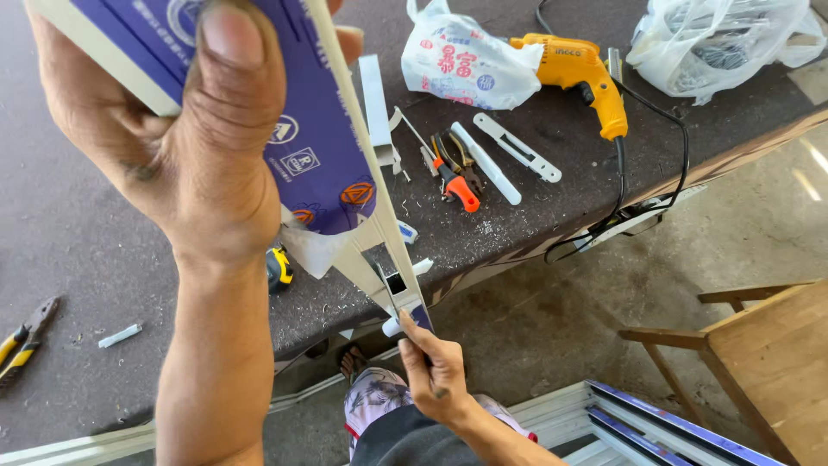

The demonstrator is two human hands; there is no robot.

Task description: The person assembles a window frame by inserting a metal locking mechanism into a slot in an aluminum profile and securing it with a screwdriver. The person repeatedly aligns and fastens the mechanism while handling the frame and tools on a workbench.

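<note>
A long, stiff, seemingly light aluminium profile point(345, 173) is gripped near its top by the left hand point(172, 147) and pinched at its lower end by the right hand point(435, 375).

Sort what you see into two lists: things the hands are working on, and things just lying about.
In hand: left hand grips the white profile with blue film; right hand holds its lower end.

Lying about: yellow drill, orange-handled pliers, two plastic bags, tape measure, wooden chair.

Pale metal profile point(379, 250) under glossy blue plastic film, glossy yellow plastic drill point(580, 73), rough matt grey tabletop point(78, 233)
</note>
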